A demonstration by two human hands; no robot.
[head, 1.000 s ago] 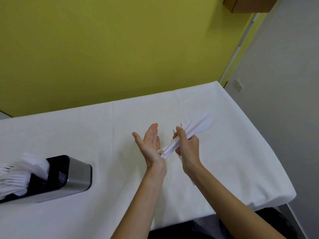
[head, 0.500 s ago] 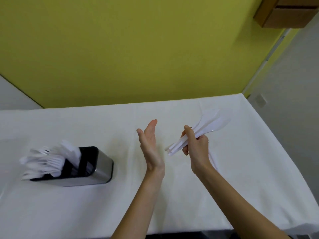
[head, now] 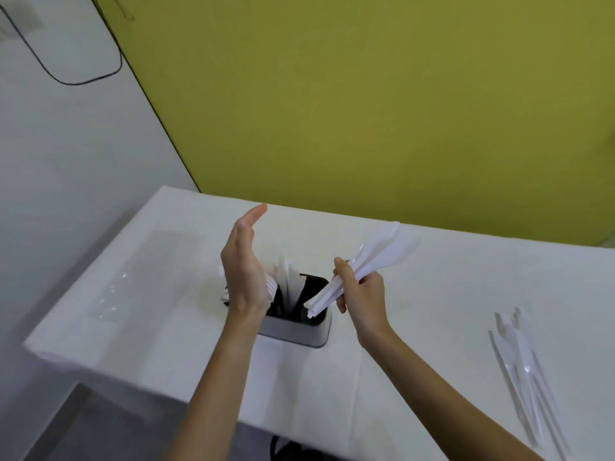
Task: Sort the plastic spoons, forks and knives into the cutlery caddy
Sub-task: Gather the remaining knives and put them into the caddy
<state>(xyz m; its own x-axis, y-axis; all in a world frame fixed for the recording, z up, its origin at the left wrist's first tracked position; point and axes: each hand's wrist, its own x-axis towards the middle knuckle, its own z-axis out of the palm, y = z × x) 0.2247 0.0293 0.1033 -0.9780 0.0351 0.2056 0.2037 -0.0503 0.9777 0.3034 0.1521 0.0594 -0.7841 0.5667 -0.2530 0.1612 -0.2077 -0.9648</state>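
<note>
1. The fingers (head: 254, 214) of my left hand (head: 244, 271) are straight and close together, pointing up and away. The hand stands on edge with the palm turned right and holds nothing. From the head camera it covers the left part of the cutlery caddy (head: 299, 332), so I cannot tell whether it touches it.
2. The caddy stands on the white-clothed table (head: 432, 294), between my two hands. It has a grey outer wall and a black inside. White cutlery (head: 288, 282) stands upright in it, just right of my left palm. The blur keeps me from telling forks from spoons.
3. The fingers (head: 342, 272) of my right hand (head: 361, 294) are curled round a bundle of white plastic pieces (head: 376, 257), gripping it near the middle. The bundle is tilted. Its broad ends fan up and to the right, and its handle ends point down and left over the caddy's right end. I cannot tell whether they touch the rim.
4. Far right, a loose group of plastic cutlery (head: 524, 364) lies flat on the cloth, well apart from both hands and the caddy.
5. A yellow wall (head: 366, 111) runs behind the table.
</note>
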